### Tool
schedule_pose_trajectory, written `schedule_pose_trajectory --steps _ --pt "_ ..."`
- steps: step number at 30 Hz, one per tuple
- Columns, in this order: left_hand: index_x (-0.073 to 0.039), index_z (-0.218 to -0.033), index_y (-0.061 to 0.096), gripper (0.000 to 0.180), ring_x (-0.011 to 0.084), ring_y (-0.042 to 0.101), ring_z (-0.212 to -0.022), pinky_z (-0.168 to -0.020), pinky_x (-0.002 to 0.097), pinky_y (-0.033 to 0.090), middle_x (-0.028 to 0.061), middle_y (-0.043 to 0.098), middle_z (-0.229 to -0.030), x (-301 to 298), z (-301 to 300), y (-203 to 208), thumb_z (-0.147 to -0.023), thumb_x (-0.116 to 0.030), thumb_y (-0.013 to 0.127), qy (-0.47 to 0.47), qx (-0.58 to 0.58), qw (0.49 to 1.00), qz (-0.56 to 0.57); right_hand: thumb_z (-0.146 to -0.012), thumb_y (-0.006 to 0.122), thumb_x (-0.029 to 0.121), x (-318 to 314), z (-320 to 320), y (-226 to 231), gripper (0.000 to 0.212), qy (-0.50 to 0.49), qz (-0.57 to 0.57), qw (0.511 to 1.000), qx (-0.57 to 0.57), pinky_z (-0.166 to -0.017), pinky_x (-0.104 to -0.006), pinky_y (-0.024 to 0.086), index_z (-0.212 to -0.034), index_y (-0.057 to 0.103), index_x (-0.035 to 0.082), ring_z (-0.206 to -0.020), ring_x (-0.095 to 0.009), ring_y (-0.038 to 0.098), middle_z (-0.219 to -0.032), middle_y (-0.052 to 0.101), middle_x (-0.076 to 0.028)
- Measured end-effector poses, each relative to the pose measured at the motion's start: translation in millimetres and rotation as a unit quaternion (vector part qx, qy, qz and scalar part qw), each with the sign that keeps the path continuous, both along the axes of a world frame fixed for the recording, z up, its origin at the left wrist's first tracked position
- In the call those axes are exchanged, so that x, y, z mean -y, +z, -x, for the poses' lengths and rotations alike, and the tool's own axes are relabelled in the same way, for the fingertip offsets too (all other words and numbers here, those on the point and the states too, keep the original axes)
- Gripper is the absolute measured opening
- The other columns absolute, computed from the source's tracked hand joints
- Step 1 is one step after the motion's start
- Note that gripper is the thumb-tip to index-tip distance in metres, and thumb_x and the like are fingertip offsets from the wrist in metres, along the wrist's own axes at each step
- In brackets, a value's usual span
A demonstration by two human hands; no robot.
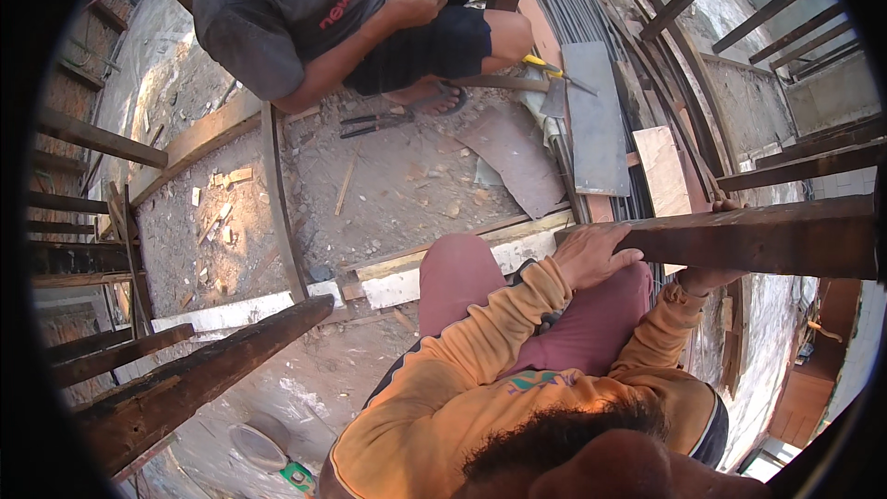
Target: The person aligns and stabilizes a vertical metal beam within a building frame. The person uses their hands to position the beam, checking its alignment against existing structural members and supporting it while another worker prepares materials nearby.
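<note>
A dark wooden beam (758,238) runs across my right side, its near end above my knee. My left hand (591,257) lies against that end with its fingers stretched out. My right hand (707,277) is closed round the beam farther along, with most of the palm hidden behind the wood. Some fingertips show past its upper edge. Below my hands are my legs in dusty pink trousers (582,333). My orange sleeves (480,314) reach in from the lower edge.
A co-worker (305,18) sits ahead, one hand gloved. Between us lie pliers-like cutters (374,125), a hatchet (552,97), a yellow-handled tool (545,65), a grey sheet (594,120) and long dark rods (577,0). Upright beams (203,374) stand left; a tape measure (297,476) lies low.
</note>
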State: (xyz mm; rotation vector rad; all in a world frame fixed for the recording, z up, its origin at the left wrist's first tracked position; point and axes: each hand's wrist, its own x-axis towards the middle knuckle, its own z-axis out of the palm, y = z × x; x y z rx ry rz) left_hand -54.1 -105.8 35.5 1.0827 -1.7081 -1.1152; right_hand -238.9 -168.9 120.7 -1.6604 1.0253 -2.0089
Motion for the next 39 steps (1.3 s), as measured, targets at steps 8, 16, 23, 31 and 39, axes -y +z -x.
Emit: schedule_pose_trajectory --steps 8,16,23,31,39 --pt "0.007 -0.130 0.051 0.065 0.0420 0.054 -0.117 -0.100 0.0448 0.043 0.0271 0.057 -0.126 -2 2 -7 -0.098 -0.049 0.047 0.010 -0.002 1.000 -0.013 -0.099 0.043 0.043 1 1 2 0.055 -0.003 0.004 0.999 -0.047 -0.080 -0.0369 0.053 -0.117 0.052 -0.008 -0.094 -0.027 0.062 -0.103 0.063 -0.021" --pt "0.005 -0.129 0.053 0.061 0.0411 0.056 -0.110 -0.095 0.0448 0.044 0.0258 0.060 -0.117 0 9 -18 -0.098 -0.047 0.048 0.023 0.007 1.000 -0.003 -0.101 0.026 0.052 6 9 -10 0.066 0.074 -0.012 0.996 0.057 -0.085 -0.0375 0.049 -0.118 0.051 -0.007 -0.095 -0.028 0.061 -0.106 0.062 -0.022" --pt "0.007 -0.122 0.055 0.060 0.0415 0.058 -0.107 -0.093 0.0450 0.045 0.0259 0.062 -0.112 -1 15 -14 -0.098 -0.047 0.049 0.048 0.020 0.999 0.009 -0.097 0.027 0.065 7 32 -20 0.081 0.089 -0.076 0.993 0.017 -0.101 -0.0404 0.046 -0.134 0.043 -0.004 -0.112 -0.031 0.058 -0.123 0.056 -0.024" --pt "0.007 -0.119 0.057 0.059 0.0409 0.059 -0.106 -0.093 0.0446 0.045 0.0263 0.063 -0.110 3 16 1 -0.099 -0.047 0.048 0.041 0.032 0.999 -0.012 -0.096 0.026 0.068 11 42 -29 0.085 0.133 -0.093 0.983 0.089 -0.101 -0.0408 0.046 -0.133 0.043 -0.006 -0.110 -0.032 0.060 -0.121 0.057 -0.025" --pt "0.004 -0.120 0.059 0.057 0.0394 0.059 -0.105 -0.092 0.0439 0.045 0.0235 0.064 -0.109 6 18 -3 -0.099 -0.047 0.047 0.055 0.024 0.998 -0.007 -0.099 0.024 0.061 6 3 -3 0.074 0.101 -0.027 0.989 0.103 -0.083 -0.0367 0.046 -0.105 0.053 -0.006 -0.087 -0.026 0.059 -0.094 0.062 -0.019"
